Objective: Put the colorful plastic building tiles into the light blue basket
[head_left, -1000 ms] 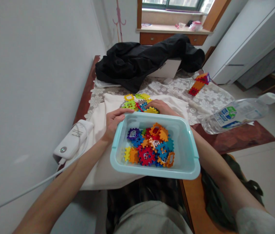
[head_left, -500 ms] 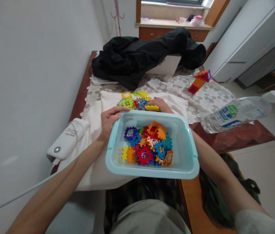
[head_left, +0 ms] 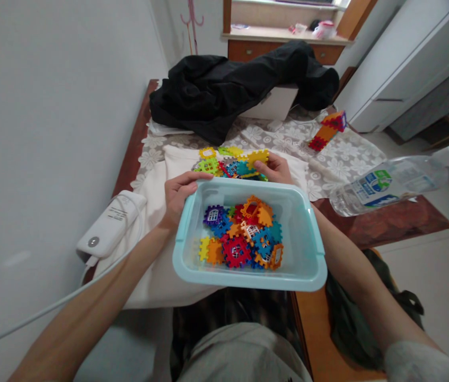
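My left hand (head_left: 180,196) grips the far left corner of a light blue plastic bin (head_left: 307,276), fingers over its rim. Inside lie several colourful interlocking building tiles (head_left: 237,251), red, orange, blue, purple and yellow, some with window shapes. Beyond the bin, my right hand (head_left: 276,168) pinches a yellow building tile (head_left: 256,158) between thumb and fingers. Just left of that tile, a loose pile of tiles (head_left: 208,167), green, yellow, red and blue, rests on the white cloth; the bin's far rim hides part of it.
A water bottle (head_left: 395,183) lies to the right. At the left, a white power bank (head_left: 111,225) trails a cable. A black garment (head_left: 224,90) drapes over a white box at the back. An orange and red tile build (head_left: 327,130) sits on the lace tablecloth (head_left: 283,138).
My right hand has risen a little from the pile, with the yellow tile now lifted and tilted in its fingers. The left hand and the bin stay almost still.
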{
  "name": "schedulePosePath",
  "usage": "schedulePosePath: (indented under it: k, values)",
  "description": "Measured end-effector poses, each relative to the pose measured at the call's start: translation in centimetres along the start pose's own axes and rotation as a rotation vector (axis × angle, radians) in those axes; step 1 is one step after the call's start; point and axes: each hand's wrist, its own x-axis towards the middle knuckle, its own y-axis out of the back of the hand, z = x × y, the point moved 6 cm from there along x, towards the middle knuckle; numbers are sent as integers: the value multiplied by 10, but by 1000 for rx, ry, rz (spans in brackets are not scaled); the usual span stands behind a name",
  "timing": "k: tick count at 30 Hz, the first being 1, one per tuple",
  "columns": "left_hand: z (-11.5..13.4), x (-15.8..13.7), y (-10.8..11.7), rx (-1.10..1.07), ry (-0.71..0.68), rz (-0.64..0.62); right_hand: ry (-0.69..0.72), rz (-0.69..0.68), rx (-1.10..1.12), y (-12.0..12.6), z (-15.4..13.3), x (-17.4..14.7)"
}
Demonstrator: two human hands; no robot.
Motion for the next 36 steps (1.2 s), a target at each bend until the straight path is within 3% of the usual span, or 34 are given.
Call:
schedulePosePath:
  k: [4, 14, 27, 36]
  values:
    - [1, 0, 0, 14, -7, 1, 30, 140, 92, 6, 7, 10]
    - [0, -1, 0, 16, -1, -1, 28, 97, 172, 4, 15, 11]
    - [0, -2, 0, 26, 11, 6, -37, 312, 350, 23, 37, 16]
    - [-1, -1, 1, 36, 4, -4, -76, 267, 291, 22, 36, 15]
